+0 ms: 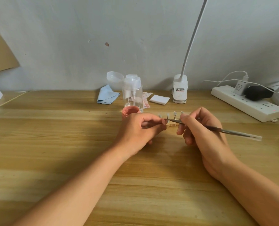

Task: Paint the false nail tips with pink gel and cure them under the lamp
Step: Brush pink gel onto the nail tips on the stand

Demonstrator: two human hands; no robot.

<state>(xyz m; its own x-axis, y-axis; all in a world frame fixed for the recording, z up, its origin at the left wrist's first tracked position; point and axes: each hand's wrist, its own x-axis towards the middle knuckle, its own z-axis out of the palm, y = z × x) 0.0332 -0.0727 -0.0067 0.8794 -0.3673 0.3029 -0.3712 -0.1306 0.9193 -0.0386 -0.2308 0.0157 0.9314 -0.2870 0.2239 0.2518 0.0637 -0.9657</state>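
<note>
Both central, left hand (135, 130) fingers (151, 118) pinching nail stand (172, 124), right hand (202, 129) fingers (186, 119) gripping brush (225, 131), jar (129, 111) behind.

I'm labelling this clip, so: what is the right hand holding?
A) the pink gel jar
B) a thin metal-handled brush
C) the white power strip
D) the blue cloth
B: the right hand pinches the thin metal-handled brush, tip reaching the clear false nail tips on the pale wooden stand the left hand holds.

loc: home desk, DIY nail stn | evid: wood tabletop (54, 144), scuffed wall (86, 30), power strip (249, 105), clip lamp (179, 90)
</note>
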